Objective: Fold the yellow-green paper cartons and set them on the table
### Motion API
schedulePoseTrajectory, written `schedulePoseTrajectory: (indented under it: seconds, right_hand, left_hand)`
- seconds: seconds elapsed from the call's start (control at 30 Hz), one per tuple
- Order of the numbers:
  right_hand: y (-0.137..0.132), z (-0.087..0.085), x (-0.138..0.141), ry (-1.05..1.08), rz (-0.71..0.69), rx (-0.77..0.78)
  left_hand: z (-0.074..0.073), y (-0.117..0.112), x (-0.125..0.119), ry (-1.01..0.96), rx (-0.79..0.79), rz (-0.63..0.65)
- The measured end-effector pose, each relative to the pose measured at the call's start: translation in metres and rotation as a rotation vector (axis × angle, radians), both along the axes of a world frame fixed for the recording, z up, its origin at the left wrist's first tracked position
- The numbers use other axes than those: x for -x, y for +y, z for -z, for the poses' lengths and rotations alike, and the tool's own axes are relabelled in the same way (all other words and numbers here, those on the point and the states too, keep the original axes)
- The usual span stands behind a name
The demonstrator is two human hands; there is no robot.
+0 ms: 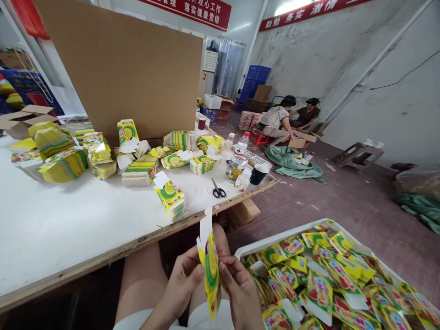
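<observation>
My left hand and my right hand hold a yellow and green printed carton between them, above my lap. The carton is thin and seen nearly edge-on, with its white end flaps standing up open at the top. Thumb and fingers of each hand pinch it from either side; the right fingertips lie partly behind its edge. On the table edge just beyond stands a small stack of flat cartons. Close to my right hand, a white tray holds many filled-looking yellow and red packets.
More bundled flat cartons lie along the white table before a tall cardboard panel. Black scissors, a dark mug, a jar and a bottle sit at its right end. Two people sit farther back.
</observation>
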State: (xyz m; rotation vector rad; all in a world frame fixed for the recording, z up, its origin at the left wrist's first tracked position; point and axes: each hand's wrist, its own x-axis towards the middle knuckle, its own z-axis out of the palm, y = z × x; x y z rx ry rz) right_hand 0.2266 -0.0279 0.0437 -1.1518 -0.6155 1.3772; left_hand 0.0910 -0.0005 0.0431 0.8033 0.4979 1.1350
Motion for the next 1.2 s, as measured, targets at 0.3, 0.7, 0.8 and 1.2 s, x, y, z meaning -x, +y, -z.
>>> schedulePoseTrajectory:
  seconds: [0.3,0.7,0.8,1.2]
  right_hand:
    - [-0.001,-0.003,-0.004,-0.212,-0.078,-0.019]
    - [-0.004,0.002,-0.012,-0.690,-0.069,-0.176]
    - [-0.001,-0.014,-0.018,-1.064,-0.006,-0.371]
    - [0.015,-0.033,-0.020,-1.167,-0.323,-0.367]
  left_hand:
    - [-0.003,0.005,-0.007,0.066,0.109,-0.090]
    - [0.001,0.008,-0.003,0.133,0.052,-0.074]
    - [-0.001,0.009,-0.001,0.223,-0.001,-0.066]
    - [-0.008,0.008,0.015,0.489,-0.243,0.085]
